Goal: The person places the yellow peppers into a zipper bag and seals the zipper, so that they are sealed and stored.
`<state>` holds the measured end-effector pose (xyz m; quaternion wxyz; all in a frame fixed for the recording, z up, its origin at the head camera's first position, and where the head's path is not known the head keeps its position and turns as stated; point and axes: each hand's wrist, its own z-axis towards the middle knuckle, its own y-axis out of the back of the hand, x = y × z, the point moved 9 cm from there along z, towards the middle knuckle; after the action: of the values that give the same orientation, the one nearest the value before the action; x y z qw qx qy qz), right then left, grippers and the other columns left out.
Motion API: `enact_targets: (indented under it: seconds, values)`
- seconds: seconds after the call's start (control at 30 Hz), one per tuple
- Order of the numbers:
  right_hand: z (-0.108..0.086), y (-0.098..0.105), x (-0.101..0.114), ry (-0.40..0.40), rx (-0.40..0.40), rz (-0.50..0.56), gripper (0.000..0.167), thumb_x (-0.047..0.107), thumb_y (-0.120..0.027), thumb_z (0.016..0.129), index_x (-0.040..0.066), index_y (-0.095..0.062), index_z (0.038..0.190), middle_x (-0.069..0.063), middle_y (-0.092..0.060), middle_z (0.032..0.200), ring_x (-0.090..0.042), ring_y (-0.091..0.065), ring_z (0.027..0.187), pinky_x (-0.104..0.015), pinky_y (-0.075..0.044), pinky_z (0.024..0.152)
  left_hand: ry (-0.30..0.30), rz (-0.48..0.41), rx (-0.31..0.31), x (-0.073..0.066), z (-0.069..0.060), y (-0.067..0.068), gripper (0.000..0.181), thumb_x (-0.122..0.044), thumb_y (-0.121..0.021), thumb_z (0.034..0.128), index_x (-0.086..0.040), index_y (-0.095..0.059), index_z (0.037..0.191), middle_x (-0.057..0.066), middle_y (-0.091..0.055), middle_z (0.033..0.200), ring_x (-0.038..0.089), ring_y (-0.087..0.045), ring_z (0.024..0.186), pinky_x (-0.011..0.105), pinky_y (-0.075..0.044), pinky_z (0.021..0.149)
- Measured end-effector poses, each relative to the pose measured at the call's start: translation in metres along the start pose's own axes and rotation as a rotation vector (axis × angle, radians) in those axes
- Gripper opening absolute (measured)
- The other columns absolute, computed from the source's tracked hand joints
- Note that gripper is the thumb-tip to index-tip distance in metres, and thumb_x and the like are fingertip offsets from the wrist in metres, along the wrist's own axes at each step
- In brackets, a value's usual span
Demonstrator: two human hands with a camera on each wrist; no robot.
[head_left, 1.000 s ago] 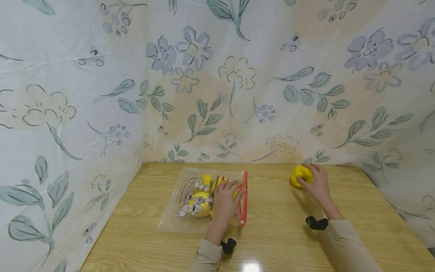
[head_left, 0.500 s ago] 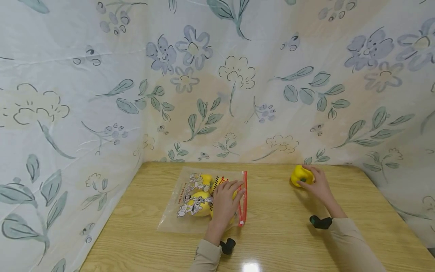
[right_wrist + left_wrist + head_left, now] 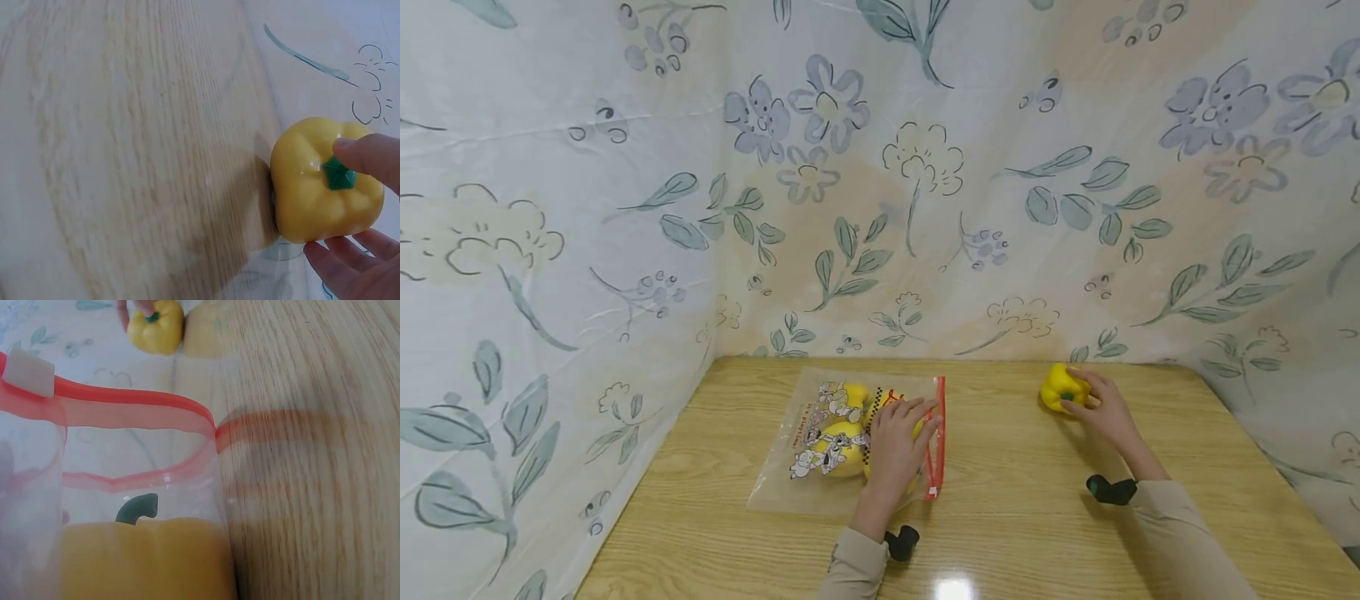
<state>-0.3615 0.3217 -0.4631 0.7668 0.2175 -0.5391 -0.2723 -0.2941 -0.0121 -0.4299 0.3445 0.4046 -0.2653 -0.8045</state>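
Observation:
A clear zip bag (image 3: 771,492) with a cartoon print and a red zip edge (image 3: 941,433) lies on the table at centre left. Inside it are several yellow bell peppers (image 3: 848,458). My left hand (image 3: 897,446) rests over the bag's right part, its fingers reaching toward the zip; their undersides are hidden. The left wrist view shows the bag's mouth gaping and one bagged pepper (image 3: 147,562) with a green stem. Farther right, my right hand (image 3: 1108,417) holds another yellow bell pepper (image 3: 1060,388), thumb (image 3: 372,156) by its green stem (image 3: 339,174) and fingers underneath.
The wooden table (image 3: 992,467) runs back to a floral cloth (image 3: 955,208) that hangs behind it and along the sides. A white slider (image 3: 28,372) sits on the bag's zip. Black wrist cameras (image 3: 903,543) are strapped to both wrists.
The right forearm has shifted slightly right and the loose pepper has turned a little, its green stem now showing beside the thumb. The left hand and the bag look the same.

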Motion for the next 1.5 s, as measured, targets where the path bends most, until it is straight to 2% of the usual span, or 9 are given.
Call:
enact_targets:
  seconds: [0.23, 0.53, 0.67, 1.17, 1.5]
  values:
    - [-0.004, -0.001, -0.001, -0.037, -0.012, -0.004, 0.059, 0.018, -0.065, 0.087, -0.004, -0.041, 0.136, -0.039, -0.027, 0.134, -0.055, -0.037, 0.115, -0.054, -0.042, 0.089, -0.003, 0.007, 0.002, 0.0, -0.001, -0.001, 0.033, -0.041, -0.052, 0.0925, -0.027, -0.063, 0.12, -0.002, -0.06, 0.124, 0.025, -0.049, 0.116, 0.053, -0.034, 0.1]
    - [-0.008, 0.0, 0.008, -0.021, -0.077, 0.019, 0.058, 0.013, -0.069, 0.084, -0.006, -0.044, 0.133, -0.039, -0.029, 0.134, -0.054, -0.036, 0.118, -0.052, -0.043, 0.087, -0.015, 0.002, -0.013, 0.0, -0.003, -0.003, 0.033, -0.04, -0.053, 0.0919, -0.027, -0.063, 0.12, -0.001, -0.06, 0.123, 0.026, -0.049, 0.116, 0.053, -0.034, 0.1]
    - [-0.01, -0.004, 0.014, -0.011, -0.086, 0.063, 0.058, 0.011, -0.069, 0.084, -0.006, -0.045, 0.133, -0.037, -0.03, 0.135, -0.052, -0.037, 0.118, -0.05, -0.044, 0.086, -0.023, 0.009, -0.02, 0.0, -0.003, -0.002, 0.032, -0.039, -0.054, 0.0912, -0.027, -0.064, 0.119, -0.001, -0.061, 0.122, 0.025, -0.05, 0.116, 0.053, -0.034, 0.099]
    - [-0.015, -0.029, 0.041, 0.028, -0.062, 0.107, 0.055, 0.01, -0.069, 0.083, -0.004, -0.048, 0.131, -0.033, -0.034, 0.135, -0.051, -0.041, 0.116, -0.055, -0.046, 0.084, -0.02, 0.006, -0.009, 0.003, -0.003, -0.004, 0.034, -0.043, -0.05, 0.0927, -0.028, -0.063, 0.12, -0.002, -0.06, 0.124, 0.028, -0.049, 0.118, 0.052, -0.033, 0.101]
    - [-0.021, -0.049, 0.055, 0.045, -0.005, 0.165, 0.056, 0.013, -0.07, 0.082, 0.0, -0.049, 0.132, -0.03, -0.034, 0.137, -0.05, -0.041, 0.118, -0.053, -0.048, 0.084, -0.03, 0.036, -0.022, 0.001, -0.004, -0.001, 0.034, -0.043, -0.049, 0.0926, -0.028, -0.064, 0.119, -0.003, -0.061, 0.122, 0.026, -0.049, 0.116, 0.051, -0.034, 0.1]
